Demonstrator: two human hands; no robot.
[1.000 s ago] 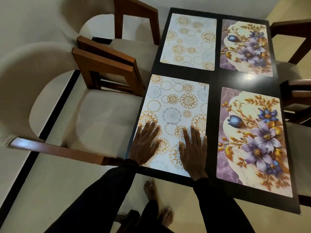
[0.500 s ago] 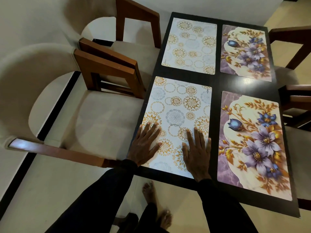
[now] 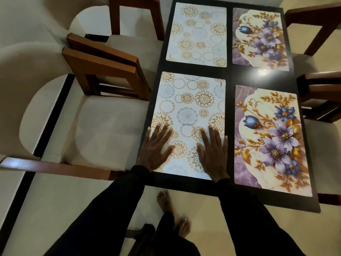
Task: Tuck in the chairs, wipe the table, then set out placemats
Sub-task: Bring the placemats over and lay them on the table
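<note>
Four placemats lie on the black table. The near left white mat with gold circles has both my hands flat on its near end. My left hand presses its left corner with fingers spread. My right hand presses its right side with straight fingers. A purple flower mat lies to the right of it. At the far end lie another white circle mat and another purple flower mat.
Two cushioned wooden chairs stand at the table's left side, the near chair and the far chair. More wooden chairs stand along the right side. My bare feet are on the pale floor below the near edge.
My hands have stayed flat on the near white mat, and the right hand has slid slightly toward the mat's right edge. The view has shifted a little.
</note>
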